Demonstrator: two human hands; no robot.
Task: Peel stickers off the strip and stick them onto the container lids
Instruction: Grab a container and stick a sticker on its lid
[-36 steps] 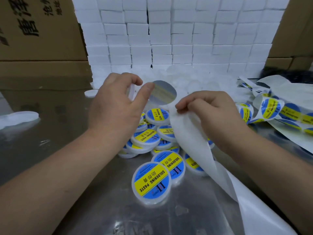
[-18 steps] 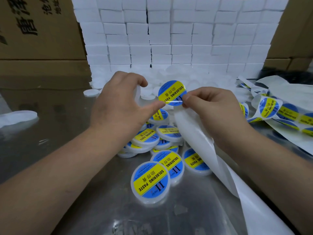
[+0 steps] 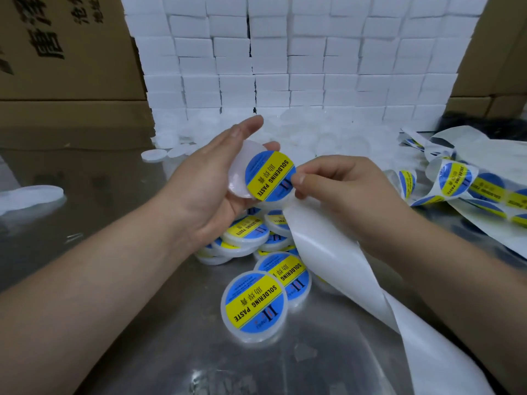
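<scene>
blue-and-yellow round paper sticker (image 3: 269, 175): a second ago it showed its grey back while curling off the liner. half a second ago it hung free in the air. now it faces the camera, laid over the right part of the translucent white round plastic lid (image 3: 237, 169), off-centre. contact with the lid: cannot tell.

left hand (image 3: 204, 192) has rolled palm-up to show the lid. lid rests against the fingers, one fingertip hooked over its top rim, thumb straight and clear of it. right hand (image 3: 345, 195): thumb and forefinger pinch the sticker's right edge. the bare white backing strip (image 3: 330, 252) trails from under that hand down across the shiny metal table (image 3: 171, 352).

judgement: peel finished, placing under way; centring and pressing flat not yet done.

writing: "soldering paste" on the yellow band, chinese characters beside it, a large "ii" mark. same print on the heap of labelled white tubs (image 3: 253, 303) and the unpeeled sticker sheets (image 3: 456, 181). brown cardboard cartons (image 3: 65, 52): big dark chinese characters, cropped.
</scene>
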